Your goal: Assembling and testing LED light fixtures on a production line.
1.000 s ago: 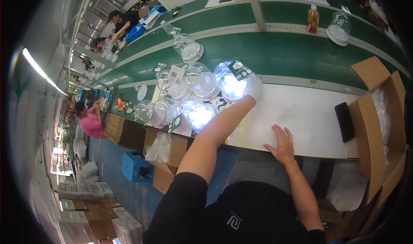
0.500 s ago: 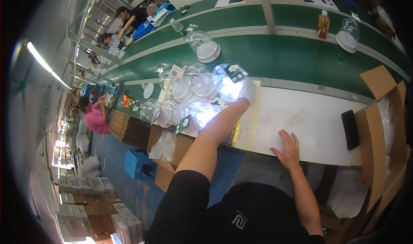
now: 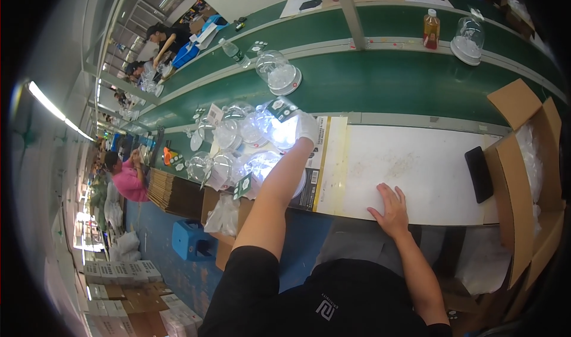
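My left hand (image 3: 306,126), in a white glove, is at the right side of a brightly lit clear dome lamp (image 3: 278,130) with a dark green tag on top. Its fingers are closed on the lamp's base, partly hidden by glare. Several more clear dome lamps (image 3: 227,136) crowd to the left. Another glowing dome lamp (image 3: 259,166) sits nearer me, partly behind my left forearm; a green tag (image 3: 242,185) hangs by it. My bare right hand (image 3: 391,211) rests open, fingers spread, at the front edge of the white board (image 3: 416,161), holding nothing.
An open carton (image 3: 513,188) with clear plastic stands at the right, beside a black phone-like slab (image 3: 479,174). On the green bench beyond are a dome lamp (image 3: 278,74) and bottles. A blue stool (image 3: 189,240) and flat cardboard (image 3: 175,192) lie left.
My left hand has moved left with the lit dome lamp, bringing it against the group of domes. My right hand stays on the board. The whole view has shifted slightly.
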`<action>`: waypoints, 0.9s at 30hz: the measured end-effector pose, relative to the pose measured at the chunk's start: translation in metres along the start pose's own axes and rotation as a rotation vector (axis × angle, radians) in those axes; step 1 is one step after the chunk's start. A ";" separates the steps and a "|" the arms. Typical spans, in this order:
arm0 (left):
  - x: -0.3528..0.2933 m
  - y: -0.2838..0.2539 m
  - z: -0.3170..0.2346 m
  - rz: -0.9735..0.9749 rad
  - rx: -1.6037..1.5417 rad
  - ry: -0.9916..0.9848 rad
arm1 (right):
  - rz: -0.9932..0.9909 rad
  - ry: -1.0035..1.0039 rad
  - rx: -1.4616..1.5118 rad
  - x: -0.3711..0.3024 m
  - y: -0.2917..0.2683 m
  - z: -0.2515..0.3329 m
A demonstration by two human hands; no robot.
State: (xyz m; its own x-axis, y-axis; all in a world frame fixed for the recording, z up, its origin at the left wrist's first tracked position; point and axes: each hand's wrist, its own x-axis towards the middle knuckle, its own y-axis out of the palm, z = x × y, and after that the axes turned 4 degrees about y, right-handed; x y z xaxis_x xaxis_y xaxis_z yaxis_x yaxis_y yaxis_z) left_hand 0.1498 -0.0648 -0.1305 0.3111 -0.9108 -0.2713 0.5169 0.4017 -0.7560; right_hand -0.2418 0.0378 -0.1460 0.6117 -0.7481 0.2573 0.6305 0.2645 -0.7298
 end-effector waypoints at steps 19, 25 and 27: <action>0.129 -0.117 0.223 -0.229 -0.695 -0.286 | -0.071 -0.025 -0.138 0.004 0.014 -0.005; 0.173 -0.109 0.218 -0.150 -0.729 -0.295 | -0.052 0.004 -0.187 0.004 0.011 -0.007; 0.178 -0.107 0.214 -0.193 -0.663 -0.286 | -0.032 0.000 -0.192 0.003 0.012 -0.005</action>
State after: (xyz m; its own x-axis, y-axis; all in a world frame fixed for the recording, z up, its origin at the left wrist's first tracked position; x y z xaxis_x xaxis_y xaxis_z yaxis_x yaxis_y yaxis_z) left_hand 0.3209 -0.2496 0.0294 0.5056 -0.8627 -0.0001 0.0222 0.0131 -0.9997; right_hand -0.2346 0.0354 -0.1571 0.5927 -0.7545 0.2820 0.5465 0.1194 -0.8289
